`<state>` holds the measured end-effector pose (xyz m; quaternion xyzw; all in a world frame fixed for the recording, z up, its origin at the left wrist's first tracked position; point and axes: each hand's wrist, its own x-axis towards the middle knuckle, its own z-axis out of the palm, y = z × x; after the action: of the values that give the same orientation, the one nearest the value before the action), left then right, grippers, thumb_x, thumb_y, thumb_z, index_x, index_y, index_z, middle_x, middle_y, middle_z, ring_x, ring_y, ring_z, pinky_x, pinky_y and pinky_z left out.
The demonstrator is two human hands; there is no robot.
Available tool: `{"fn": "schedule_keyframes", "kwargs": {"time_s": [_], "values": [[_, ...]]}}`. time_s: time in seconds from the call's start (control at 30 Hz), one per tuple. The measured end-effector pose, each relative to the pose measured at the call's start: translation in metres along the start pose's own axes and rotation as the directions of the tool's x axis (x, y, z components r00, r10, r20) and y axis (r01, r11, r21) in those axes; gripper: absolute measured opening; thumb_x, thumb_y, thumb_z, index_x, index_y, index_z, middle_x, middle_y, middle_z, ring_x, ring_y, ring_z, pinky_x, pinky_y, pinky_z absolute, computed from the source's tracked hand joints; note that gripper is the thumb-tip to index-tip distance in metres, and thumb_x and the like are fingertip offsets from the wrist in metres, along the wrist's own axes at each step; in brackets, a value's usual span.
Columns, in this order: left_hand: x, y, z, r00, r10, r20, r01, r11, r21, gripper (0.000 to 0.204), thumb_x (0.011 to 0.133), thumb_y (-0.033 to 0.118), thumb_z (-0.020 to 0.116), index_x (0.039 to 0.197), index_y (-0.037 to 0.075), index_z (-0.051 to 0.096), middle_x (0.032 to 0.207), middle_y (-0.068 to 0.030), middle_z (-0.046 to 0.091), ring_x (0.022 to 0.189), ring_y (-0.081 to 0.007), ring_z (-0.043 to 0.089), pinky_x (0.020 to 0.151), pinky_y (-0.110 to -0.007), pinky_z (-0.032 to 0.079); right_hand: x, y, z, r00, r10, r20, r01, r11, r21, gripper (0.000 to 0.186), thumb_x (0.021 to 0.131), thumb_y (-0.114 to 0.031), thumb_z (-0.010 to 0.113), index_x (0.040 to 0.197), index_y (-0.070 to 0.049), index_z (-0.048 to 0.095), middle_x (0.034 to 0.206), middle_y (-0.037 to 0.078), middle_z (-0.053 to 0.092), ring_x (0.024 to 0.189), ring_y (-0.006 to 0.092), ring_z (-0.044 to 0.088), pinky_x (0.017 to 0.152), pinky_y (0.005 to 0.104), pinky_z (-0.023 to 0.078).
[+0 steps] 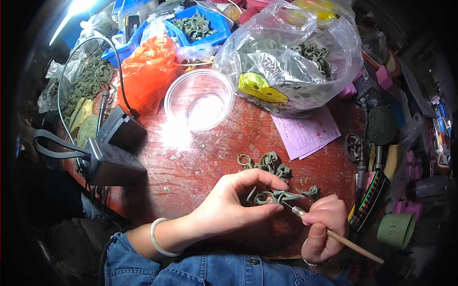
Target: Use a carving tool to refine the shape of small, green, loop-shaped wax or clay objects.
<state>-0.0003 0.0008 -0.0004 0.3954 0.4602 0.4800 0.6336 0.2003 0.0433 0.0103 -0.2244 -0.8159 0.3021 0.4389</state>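
A small green looped piece (273, 196) is pinched in the grip of the left hand (229, 202), between thumb and forefinger, just above the table's (200, 157) near edge. A thin needle-tipped tool (334, 234) is clenched in the right hand (324, 224), its tip touching the piece from the right.

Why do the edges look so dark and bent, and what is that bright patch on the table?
Head view: the fisheye lens curves straight lines and blackens the corners; lamp glare washes out the clear plastic bowl and the red table beside it; the left hand and right hand stay sharp and evenly lit.
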Motion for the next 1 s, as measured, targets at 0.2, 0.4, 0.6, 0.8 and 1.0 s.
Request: {"fn": "schedule_keyframes", "kwargs": {"time_s": [0.2, 0.4, 0.6, 0.8, 1.0], "values": [[-0.0001, -0.0002, -0.0003, 1.0, 0.028, -0.004, -0.027, 0.998, 0.06, 0.03, 0.081, -0.001, 0.071, 0.109, -0.001, 0.062, 0.105, -0.0042, 0.064, 0.098, -0.0093, 0.06, 0.088, -0.025, 0.049, 0.0018, -0.0024, 0.0008, 1.0, -0.012, 0.022, 0.013, 0.999, -0.045, 0.015, 0.094, -0.014, 0.054, 0.096, 0.001, 0.058, 0.081, 0.01, 0.054, 0.063, 0.0213, 0.054, 0.059, 0.0314, 0.046], [-0.0005, -0.001, 0.0005, 0.999, 0.054, -0.003, -0.054, 0.995, 0.085, 0.029, 0.081, -0.002, 0.071, 0.109, -0.001, 0.062, 0.105, -0.0041, 0.064, 0.098, -0.0094, 0.06, 0.088, -0.025, 0.048, -0.0021, 0.0032, -0.0047, 0.994, 0.106, -0.031, -0.1, 0.985, 0.14, 0.018, 0.096, -0.016, 0.05, 0.095, 0.001, 0.057, 0.08, 0.01, 0.053, 0.065, 0.0197, 0.053, 0.059, 0.0301, 0.044], [0.0004, -0.0011, -0.0013, 0.999, 0.033, 0.008, -0.033, 0.999, 0.019, 0.029, 0.081, -0.004, 0.07, 0.109, -0.001, 0.062, 0.105, -0.0047, 0.064, 0.1, -0.0103, 0.06, 0.089, -0.026, 0.048, 0.0007, 0.0031, -0.0036, 0.999, 0.051, 0.009, -0.051, 0.998, 0.045, 0.016, 0.094, -0.013, 0.05, 0.097, 0.001, 0.057, 0.082, 0.011, 0.052, 0.067, 0.0211, 0.053, 0.062, 0.033, 0.044], [0.0011, -0.0013, -0.0001, 0.999, 0.032, 0.019, -0.032, 0.999, -0.017, 0.029, 0.081, -0.005, 0.069, 0.11, -0.001, 0.062, 0.107, -0.0053, 0.065, 0.1, -0.0108, 0.06, 0.09, -0.027, 0.048, 0.0027, 0.0018, -0.0051, 0.999, 0.031, 0.031, -0.032, 0.999, 0.03, 0.014, 0.091, -0.01, 0.052, 0.097, 0.001, 0.057, 0.084, 0.011, 0.052, 0.069, 0.0218, 0.053, 0.063, 0.0338, 0.045], [0.0005, -0.0014, -0.0007, 0.999, 0.03, 0.018, -0.03, 1.0, 0.002, 0.029, 0.081, -0.004, 0.07, 0.109, -0.001, 0.063, 0.106, -0.0052, 0.065, 0.1, -0.0105, 0.06, 0.09, -0.026, 0.048, 0.0028, 0.0019, -0.0011, 1.0, 0.022, 0.008, -0.022, 1.0, 0.017, 0.012, 0.089, -0.008, 0.053, 0.094, 0.001, 0.059, 0.083, 0.011, 0.052, 0.068, 0.022, 0.053, 0.062, 0.034, 0.045]]}}
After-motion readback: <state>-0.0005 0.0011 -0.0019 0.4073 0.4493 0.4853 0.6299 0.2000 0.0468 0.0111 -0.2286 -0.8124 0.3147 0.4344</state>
